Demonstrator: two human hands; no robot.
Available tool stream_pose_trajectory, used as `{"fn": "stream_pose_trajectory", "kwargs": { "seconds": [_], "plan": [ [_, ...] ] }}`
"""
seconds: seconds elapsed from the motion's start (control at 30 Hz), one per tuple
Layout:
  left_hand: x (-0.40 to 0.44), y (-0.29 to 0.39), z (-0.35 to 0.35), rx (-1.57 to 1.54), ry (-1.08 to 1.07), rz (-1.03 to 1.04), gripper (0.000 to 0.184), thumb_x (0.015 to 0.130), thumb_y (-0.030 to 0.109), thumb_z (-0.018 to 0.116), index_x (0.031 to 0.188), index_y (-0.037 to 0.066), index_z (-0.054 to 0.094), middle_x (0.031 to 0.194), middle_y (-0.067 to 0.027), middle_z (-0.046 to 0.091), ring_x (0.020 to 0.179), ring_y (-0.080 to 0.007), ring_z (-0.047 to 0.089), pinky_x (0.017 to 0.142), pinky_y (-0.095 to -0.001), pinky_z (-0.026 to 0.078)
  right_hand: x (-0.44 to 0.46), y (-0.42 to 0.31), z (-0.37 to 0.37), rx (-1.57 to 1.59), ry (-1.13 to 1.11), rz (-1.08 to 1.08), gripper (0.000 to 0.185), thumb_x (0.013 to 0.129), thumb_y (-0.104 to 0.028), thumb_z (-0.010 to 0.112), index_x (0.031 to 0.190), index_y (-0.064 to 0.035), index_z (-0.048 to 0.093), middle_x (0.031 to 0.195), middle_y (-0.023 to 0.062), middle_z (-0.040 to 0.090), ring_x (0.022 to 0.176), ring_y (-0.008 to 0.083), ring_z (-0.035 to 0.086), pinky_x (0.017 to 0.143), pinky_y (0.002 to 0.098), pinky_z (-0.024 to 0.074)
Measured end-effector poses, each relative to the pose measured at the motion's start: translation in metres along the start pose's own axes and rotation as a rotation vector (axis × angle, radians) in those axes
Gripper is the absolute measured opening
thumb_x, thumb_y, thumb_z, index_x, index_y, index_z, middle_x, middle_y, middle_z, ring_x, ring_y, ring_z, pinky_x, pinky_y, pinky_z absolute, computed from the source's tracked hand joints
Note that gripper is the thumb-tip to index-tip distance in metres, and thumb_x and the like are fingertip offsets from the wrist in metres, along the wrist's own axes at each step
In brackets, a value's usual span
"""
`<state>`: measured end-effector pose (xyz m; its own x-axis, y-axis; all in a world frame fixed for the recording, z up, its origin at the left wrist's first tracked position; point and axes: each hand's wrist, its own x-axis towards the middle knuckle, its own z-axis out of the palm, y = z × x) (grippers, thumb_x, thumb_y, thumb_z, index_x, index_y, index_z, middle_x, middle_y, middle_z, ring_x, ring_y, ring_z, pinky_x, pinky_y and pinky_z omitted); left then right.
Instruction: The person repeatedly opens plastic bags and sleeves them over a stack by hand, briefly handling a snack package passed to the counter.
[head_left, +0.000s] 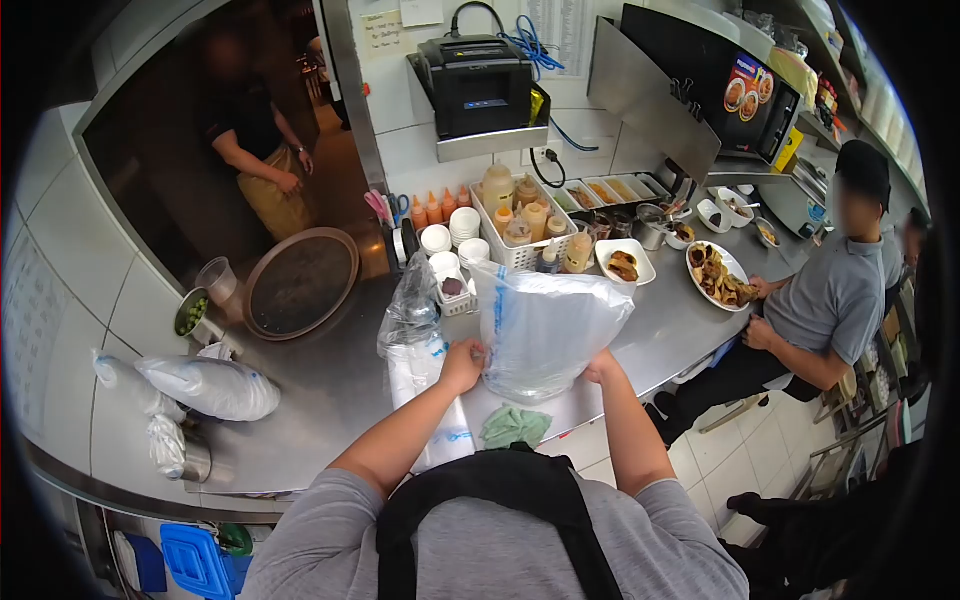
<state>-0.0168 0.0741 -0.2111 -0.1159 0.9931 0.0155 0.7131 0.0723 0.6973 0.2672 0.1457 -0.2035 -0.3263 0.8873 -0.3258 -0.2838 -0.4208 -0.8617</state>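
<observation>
A large clear plastic bag (550, 325) with blue print stands upright on the steel counter in front of me. My left hand (463, 366) is closed at its lower left edge, and my right hand (600, 366) is closed at its lower right edge. The fingertips of both are partly hidden. Left of the bag lie a stack of flat white plastic bags (408, 385) and a crumpled clear bag (412, 305). A green cloth (516, 427) rests just below the large bag, near the counter's front edge.
Behind the bag are a white basket of sauce bottles (520, 255) and stacked white cups (465, 225). A round brown tray (300, 283) and packed bags (215, 388) are left. Plates of food (718, 275) and a co-worker (830, 290) are right. Another person (255, 150) stands beyond the opening.
</observation>
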Motion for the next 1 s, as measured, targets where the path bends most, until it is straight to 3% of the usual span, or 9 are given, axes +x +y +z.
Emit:
{"fn": "stream_pose_trajectory", "kwargs": {
  "seconds": [0.13,0.2,0.33,0.4,0.5,0.7,0.83,0.9,1.0],
  "plan": [
    [-0.009,0.004,-0.008,0.057,0.049,0.163,0.028,0.081,0.008,0.058,0.109,0.008,0.056,0.11,-0.014,0.054,0.102,-0.0334,0.058,0.083,-0.0415,0.049,-0.017,-0.013,0.008,-0.107,-0.094,0.01,0.042,0.092,-0.013,0.053,0.131,-0.0002,0.046,0.121,0.0135,0.058,0.107,0.0233,0.058,0.091,0.0378,0.048],
    [-0.005,0.007,-0.01,0.174,0.029,0.283,0.029,0.081,0.008,0.059,0.11,0.008,0.057,0.112,-0.0132,0.054,0.102,-0.0337,0.058,0.083,-0.041,0.049,-0.014,-0.01,0.007,-0.541,-0.005,-0.307,0.042,0.092,-0.014,0.053,0.131,-0.0003,0.046,0.123,0.0138,0.057,0.11,0.0263,0.057,0.094,0.0375,0.0461],
    [0.007,0.039,-0.024,0.449,-0.173,0.174,0.031,0.079,0.012,0.058,0.109,0.003,0.059,0.122,-0.0135,0.051,0.106,-0.0314,0.056,0.084,-0.0446,0.048,0.022,0.02,-0.012,-0.677,0.074,-0.517,0.048,0.089,-0.019,0.058,0.131,0.0005,0.046,0.128,0.0161,0.054,0.116,0.0262,0.051,0.101,0.0359,0.0396],
    [0.008,0.037,-0.019,0.533,-0.19,0.169,0.031,0.079,0.014,0.059,0.109,0.005,0.061,0.121,-0.0134,0.051,0.107,-0.0307,0.056,0.084,-0.0457,0.048,0.019,0.025,-0.016,-1.077,0.108,-0.636,0.042,0.088,-0.017,0.056,0.126,-0.0002,0.051,0.127,0.0187,0.055,0.115,0.033,0.054,0.095,0.0361,0.0439],
    [0.002,0.022,-0.019,0.451,-0.186,0.029,0.028,0.08,0.017,0.06,0.108,0.012,0.064,0.114,-0.0114,0.055,0.105,-0.0295,0.056,0.085,-0.0442,0.047,-0.006,0.028,-0.01,-1.12,0.193,-0.533,0.041,0.085,-0.013,0.056,0.124,0.0003,0.052,0.126,0.0202,0.054,0.114,0.0349,0.053,0.094,0.0364,0.0442],
    [-0.06,-0.008,-0.037,0.159,0.171,0.455,0.022,0.08,0.013,0.062,0.102,0.014,0.066,0.101,-0.0088,0.057,0.094,-0.0293,0.056,0.08,-0.0417,0.046,-0.035,0.069,-0.037,-0.953,0.16,-0.534,0.043,0.08,-0.005,0.063,0.12,-0.0002,0.048,0.089,0.0151,0.056,0.082,0.0271,0.057,0.078,0.0359,0.0477],
    [-0.111,-0.008,-0.073,0.126,0.092,0.507,0.02,0.079,0.016,0.066,0.098,0.011,0.067,0.097,-0.0074,0.059,0.093,-0.0287,0.056,0.08,-0.0397,0.046,-0.093,0.079,0.011,-0.851,0.267,-0.281,0.044,0.08,-0.007,0.065,0.12,-0.0042,0.047,0.082,0.01,0.051,0.073,0.0203,0.053,0.069,0.0331,0.0464],
    [-0.13,-0.018,-0.076,-0.082,-0.256,0.404,0.023,0.081,0.021,0.067,0.102,0.009,0.066,0.1,-0.0096,0.058,0.093,-0.0286,0.056,0.081,-0.0363,0.046,-0.103,0.1,0.03,-0.86,0.382,-0.289,0.038,0.082,-0.012,0.066,0.116,-0.0065,0.051,0.081,0.007,0.051,0.073,0.0169,0.052,0.065,0.032,0.0451],
    [-0.136,-0.032,-0.045,-0.007,-0.264,0.575,0.028,0.081,0.023,0.069,0.105,0.008,0.066,0.099,-0.009,0.059,0.093,-0.0282,0.057,0.083,-0.0354,0.046,-0.118,0.108,0.075,-0.891,0.182,-0.367,0.038,0.081,-0.02,0.071,0.113,-0.009,0.056,0.079,0.006,0.053,0.074,0.0194,0.054,0.065,0.034,0.0446]
  ]
}}
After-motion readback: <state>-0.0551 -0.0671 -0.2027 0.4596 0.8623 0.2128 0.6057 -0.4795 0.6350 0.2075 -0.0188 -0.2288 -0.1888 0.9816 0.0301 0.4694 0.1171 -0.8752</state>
